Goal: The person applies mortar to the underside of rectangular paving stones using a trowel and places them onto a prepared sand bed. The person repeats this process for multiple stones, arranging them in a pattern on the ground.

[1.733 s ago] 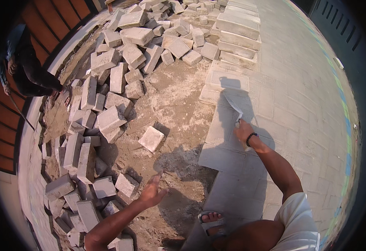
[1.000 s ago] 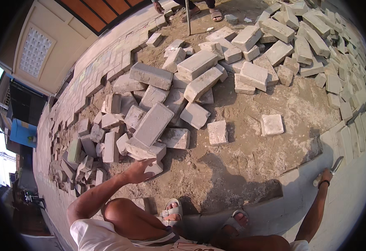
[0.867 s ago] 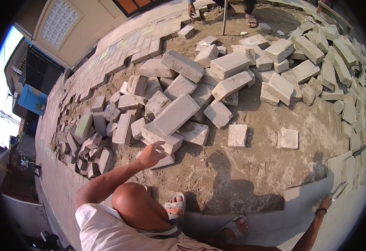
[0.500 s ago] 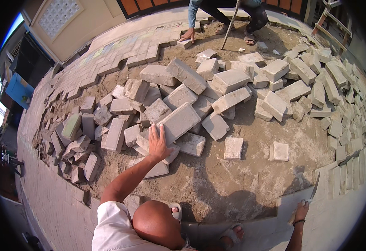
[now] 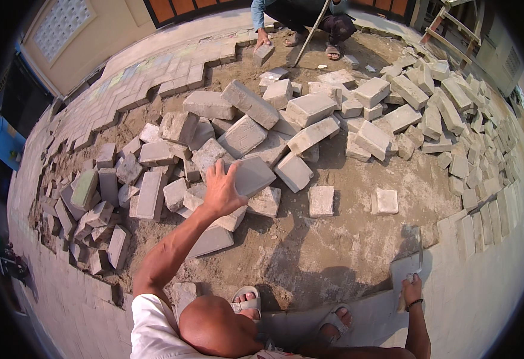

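My left hand [image 5: 221,190] grips the left end of a grey concrete paving brick [image 5: 255,176] at the near side of a loose brick heap. The brick is tipped up, its broad face towards me. Low on the right, my right hand [image 5: 411,290] is closed round the handle of a trowel [image 5: 420,254], whose thin metal blade points away over the edge of the laid paving. Beneath my left wrist lies another paving brick [image 5: 211,241]. Two squarish pieces, a half brick [image 5: 321,201] and a smaller block [image 5: 385,201], sit on the sand between my hands.
The brick heap [image 5: 310,110] stretches far to the right. Bare sand [image 5: 334,251] meets laid pavers [image 5: 453,299] at my sandalled feet. Across the heap, a crouching person [image 5: 316,27] holds a stick [image 5: 311,33] and touches a brick [image 5: 263,55]. A wooden frame [image 5: 453,30] stands far right.
My left hand has tilted the paving brick up from the heap. My right hand has brought the trowel leftward and forward. The other person's brick now stands tilted in their hand.
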Motion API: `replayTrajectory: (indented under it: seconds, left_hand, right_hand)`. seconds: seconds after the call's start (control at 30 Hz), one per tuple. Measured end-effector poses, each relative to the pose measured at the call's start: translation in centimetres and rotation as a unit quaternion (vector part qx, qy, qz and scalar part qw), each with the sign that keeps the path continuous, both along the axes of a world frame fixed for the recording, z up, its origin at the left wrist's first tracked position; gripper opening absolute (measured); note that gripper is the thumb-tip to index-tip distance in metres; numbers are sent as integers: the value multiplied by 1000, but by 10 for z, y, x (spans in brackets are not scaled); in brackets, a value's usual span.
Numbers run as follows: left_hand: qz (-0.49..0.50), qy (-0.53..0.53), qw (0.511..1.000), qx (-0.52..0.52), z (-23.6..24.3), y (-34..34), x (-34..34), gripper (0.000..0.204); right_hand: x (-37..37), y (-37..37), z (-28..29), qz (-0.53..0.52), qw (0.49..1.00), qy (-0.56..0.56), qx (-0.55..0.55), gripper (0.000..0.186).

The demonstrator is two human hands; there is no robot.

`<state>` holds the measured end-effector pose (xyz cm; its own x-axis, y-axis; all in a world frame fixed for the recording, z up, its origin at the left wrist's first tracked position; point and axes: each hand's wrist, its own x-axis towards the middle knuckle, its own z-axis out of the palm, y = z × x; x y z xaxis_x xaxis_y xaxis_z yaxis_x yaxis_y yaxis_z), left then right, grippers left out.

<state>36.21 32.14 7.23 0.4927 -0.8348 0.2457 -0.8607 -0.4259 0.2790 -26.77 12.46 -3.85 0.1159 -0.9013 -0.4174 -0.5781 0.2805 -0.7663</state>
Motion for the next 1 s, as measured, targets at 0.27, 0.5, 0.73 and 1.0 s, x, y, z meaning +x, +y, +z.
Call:
replayTrajectory:
  seconds: [0.27,0.5,0.73,1.0]
  left_hand:
    - [-101,131,966,198,22,-9,-81,90]
    - [-178,153,952,195,-59,19,-140,101]
    - [13,222,974,-34,-115,68,-152,121]
    - [78,361,920,-132,-143,117,-173,85]
  right_hand:
    - [94,50,67,78,980,-65,168,20]
    - [137,69,71,186,950,-54,243,32]
    - [190,93,58,198,936,-121,264,51]
    - [234,114,57,357,919,-35,161,58]
